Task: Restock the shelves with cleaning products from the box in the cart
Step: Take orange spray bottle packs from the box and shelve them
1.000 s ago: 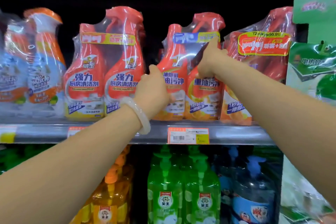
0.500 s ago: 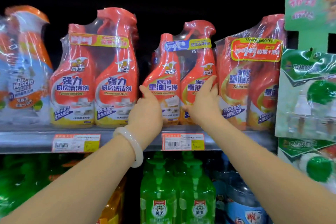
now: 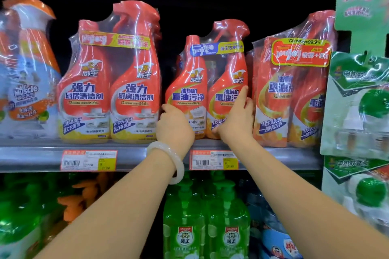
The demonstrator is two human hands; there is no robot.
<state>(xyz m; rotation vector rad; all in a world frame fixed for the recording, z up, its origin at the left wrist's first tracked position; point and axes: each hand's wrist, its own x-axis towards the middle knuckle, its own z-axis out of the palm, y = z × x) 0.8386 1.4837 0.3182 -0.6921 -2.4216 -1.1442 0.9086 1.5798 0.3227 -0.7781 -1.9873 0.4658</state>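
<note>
Hands bracket the twin-pack of range-hood degreaser point(image 3: 207, 88) on the steel shelf point(image 3: 42, 154). Your left hand point(image 3: 175, 126) cups the pack's lower left corner, fingers curled round it; right hand point(image 3: 236, 120) presses its right side, fingers fairly straight, tips in the slot vs. the next pack right point(image 3: 292, 82). Push low and even w/ both palms so the tall pack slides back w/o tipping. Gap left of it to the kitchen-cleaner twin-pack point(image 3: 109, 82) is narrow, right side nearly touching; dark room behind, plenty overhead. Keep its base back of the shelf lip above the price tag point(image 3: 213, 161). Cart and box not in view.
</note>
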